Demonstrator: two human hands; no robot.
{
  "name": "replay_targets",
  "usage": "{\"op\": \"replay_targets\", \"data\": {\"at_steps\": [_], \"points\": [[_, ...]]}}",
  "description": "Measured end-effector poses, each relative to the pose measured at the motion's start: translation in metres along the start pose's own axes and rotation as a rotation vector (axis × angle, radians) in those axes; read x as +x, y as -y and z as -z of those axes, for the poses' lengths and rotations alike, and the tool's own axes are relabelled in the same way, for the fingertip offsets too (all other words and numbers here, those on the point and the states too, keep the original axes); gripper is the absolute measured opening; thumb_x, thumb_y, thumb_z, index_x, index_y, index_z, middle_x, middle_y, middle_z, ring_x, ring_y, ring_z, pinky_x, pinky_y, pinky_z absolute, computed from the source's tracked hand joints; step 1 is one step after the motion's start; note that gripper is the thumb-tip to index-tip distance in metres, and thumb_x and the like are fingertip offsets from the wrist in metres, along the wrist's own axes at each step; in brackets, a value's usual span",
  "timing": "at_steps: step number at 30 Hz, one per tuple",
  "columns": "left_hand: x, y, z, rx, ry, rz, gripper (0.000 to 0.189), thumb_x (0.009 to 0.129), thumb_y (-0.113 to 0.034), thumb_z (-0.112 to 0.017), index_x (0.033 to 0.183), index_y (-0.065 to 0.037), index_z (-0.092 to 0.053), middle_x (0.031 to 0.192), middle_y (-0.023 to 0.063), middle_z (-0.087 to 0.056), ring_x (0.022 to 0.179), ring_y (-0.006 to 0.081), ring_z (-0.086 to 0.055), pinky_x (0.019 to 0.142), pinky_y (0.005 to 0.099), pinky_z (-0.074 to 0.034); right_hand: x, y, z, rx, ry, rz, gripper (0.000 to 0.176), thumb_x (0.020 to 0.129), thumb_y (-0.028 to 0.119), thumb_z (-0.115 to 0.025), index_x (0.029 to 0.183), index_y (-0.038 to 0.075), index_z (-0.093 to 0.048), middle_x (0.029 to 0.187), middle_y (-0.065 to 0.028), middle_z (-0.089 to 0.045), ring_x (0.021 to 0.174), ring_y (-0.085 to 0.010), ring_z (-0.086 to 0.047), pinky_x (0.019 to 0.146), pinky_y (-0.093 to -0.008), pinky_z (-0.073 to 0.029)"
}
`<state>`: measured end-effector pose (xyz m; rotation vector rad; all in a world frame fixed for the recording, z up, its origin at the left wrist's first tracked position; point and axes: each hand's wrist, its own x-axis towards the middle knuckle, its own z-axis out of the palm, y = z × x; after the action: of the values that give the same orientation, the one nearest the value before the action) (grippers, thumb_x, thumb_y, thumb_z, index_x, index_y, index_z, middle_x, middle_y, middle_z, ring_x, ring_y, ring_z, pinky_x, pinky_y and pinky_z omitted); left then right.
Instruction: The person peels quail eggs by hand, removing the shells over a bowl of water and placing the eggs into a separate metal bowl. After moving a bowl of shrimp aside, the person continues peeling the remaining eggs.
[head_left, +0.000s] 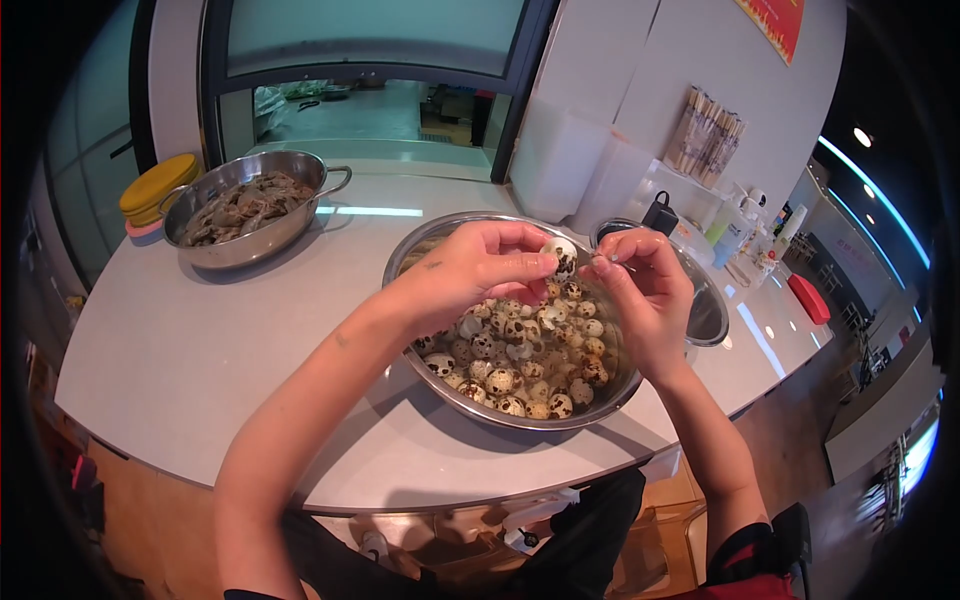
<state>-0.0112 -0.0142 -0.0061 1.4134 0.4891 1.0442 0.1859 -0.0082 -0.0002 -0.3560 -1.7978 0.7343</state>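
Note:
My left hand [490,268] is closed on a speckled quail egg [561,258], held between thumb and fingertips above a large steel bowl [600,412]. Part of the egg's surface looks pale and white. Close beside it, my right hand [650,295] pinches thumb against fingers; whatever is between them is too small to make out. Many spotted quail eggs [500,380] lie in cloudy water inside the bowl, with pale bits of shell or membrane among them. My hands and wrists hide part of the far side of the bowl.
On the white counter [180,340], a two-handled steel pan [240,252] of shrimp stands at the left beside yellow round stacked items [160,188]. Another metal bowl [708,310] sits right. Behind are white containers [555,160], bundled chopsticks [705,138], bottles [738,232] and a red object [808,299].

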Motion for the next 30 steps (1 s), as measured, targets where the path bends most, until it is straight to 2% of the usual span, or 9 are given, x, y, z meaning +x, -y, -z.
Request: {"op": "replay_targets", "data": {"at_steps": [4, 6, 10, 13, 19, 25, 28, 30], "points": [[0.000, -0.003, -0.003, -0.049, -0.020, -0.045, 0.034, 0.080, -0.017, -0.062, 0.108, -0.002, -0.050, 0.095, 0.0053, -0.055, 0.082, 0.0129, -0.056, 0.079, 0.0284, -0.047, 0.001, 0.002, 0.001, -0.169, 0.046, -0.069, 0.017, 0.079, -0.004, -0.057, 0.094, -0.001, -0.051, 0.095, -0.0087, -0.053, 0.081, -0.0107, -0.053, 0.073, -0.0228, -0.045], [-0.001, -0.002, -0.005, -0.013, -0.027, -0.051, 0.034, 0.082, -0.019, -0.061, 0.108, 0.000, -0.050, 0.093, 0.0062, -0.056, 0.082, 0.0131, -0.057, 0.079, 0.0267, -0.048, 0.005, 0.000, 0.002, -0.432, 0.129, 0.208, 0.022, 0.077, -0.003, -0.060, 0.097, -0.001, -0.052, 0.096, -0.0103, -0.054, 0.081, -0.0136, -0.055, 0.074, -0.0237, -0.046], [0.000, 0.003, -0.003, 0.049, 0.024, -0.064, 0.033, 0.083, -0.022, -0.060, 0.104, 0.002, -0.050, 0.092, 0.0071, -0.057, 0.084, 0.0140, -0.059, 0.077, 0.0259, -0.050, 0.004, 0.003, -0.003, -0.346, 0.166, 0.167, 0.022, 0.074, -0.004, -0.061, 0.095, -0.001, -0.055, 0.097, -0.0114, -0.055, 0.082, -0.0166, -0.057, 0.073, -0.0246, -0.049], [0.002, 0.003, 0.000, -0.015, 0.015, -0.059, 0.031, 0.081, -0.024, -0.062, 0.097, 0.000, -0.051, 0.089, 0.0068, -0.058, 0.082, 0.0142, -0.059, 0.076, 0.0267, -0.051, 0.006, 0.000, -0.002, -0.312, 0.219, 0.231, 0.019, 0.074, -0.005, -0.061, 0.091, -0.001, -0.056, 0.099, -0.0116, -0.055, 0.084, -0.0173, -0.058, 0.071, -0.0254, -0.051], [-0.002, -0.002, -0.002, 0.019, -0.027, 0.054, 0.031, 0.079, -0.027, -0.065, 0.090, -0.002, -0.050, 0.086, 0.0077, -0.058, 0.077, 0.0137, -0.060, 0.072, 0.0261, -0.052, 0.004, 0.002, -0.001, -0.272, 0.270, 0.202, 0.015, 0.073, -0.005, -0.062, 0.087, -0.001, -0.058, 0.098, -0.0121, -0.056, 0.083, -0.0177, -0.059, 0.070, -0.0261, -0.051], [-0.001, -0.003, -0.002, 0.000, -0.064, 0.084, 0.027, 0.080, -0.020, -0.061, 0.093, 0.001, -0.050, 0.088, 0.0107, -0.058, 0.077, 0.0147, -0.061, 0.071, 0.0239, -0.052, 0.008, 0.009, 0.000, -0.417, 0.324, 0.142, 0.010, 0.075, -0.005, -0.059, 0.083, -0.002, -0.055, 0.097, -0.0133, -0.058, 0.080, -0.0175, -0.060, 0.070, -0.0262, -0.051], [0.000, -0.003, -0.003, -0.066, -0.077, 0.087, 0.026, 0.080, -0.017, -0.059, 0.095, 0.002, -0.050, 0.090, 0.0121, -0.058, 0.079, 0.0165, -0.061, 0.073, 0.0245, -0.053, 0.003, 0.002, -0.001, -0.309, 0.264, 0.094, 0.010, 0.078, -0.004, -0.057, 0.087, -0.002, -0.053, 0.101, -0.0127, -0.057, 0.082, -0.0150, -0.059, 0.071, -0.0259, -0.050], [-0.001, -0.003, -0.002, -0.093, -0.082, 0.073, 0.025, 0.081, -0.016, -0.058, 0.096, 0.003, -0.050, 0.092, 0.0125, -0.057, 0.080, 0.0171, -0.061, 0.074, 0.0251, -0.053, 0.001, -0.001, -0.003, -0.040, 0.131, -0.129, 0.009, 0.082, -0.002, -0.054, 0.090, -0.003, -0.050, 0.103, -0.0122, -0.056, 0.086, -0.0135, -0.057, 0.074, -0.0266, -0.050]]}}
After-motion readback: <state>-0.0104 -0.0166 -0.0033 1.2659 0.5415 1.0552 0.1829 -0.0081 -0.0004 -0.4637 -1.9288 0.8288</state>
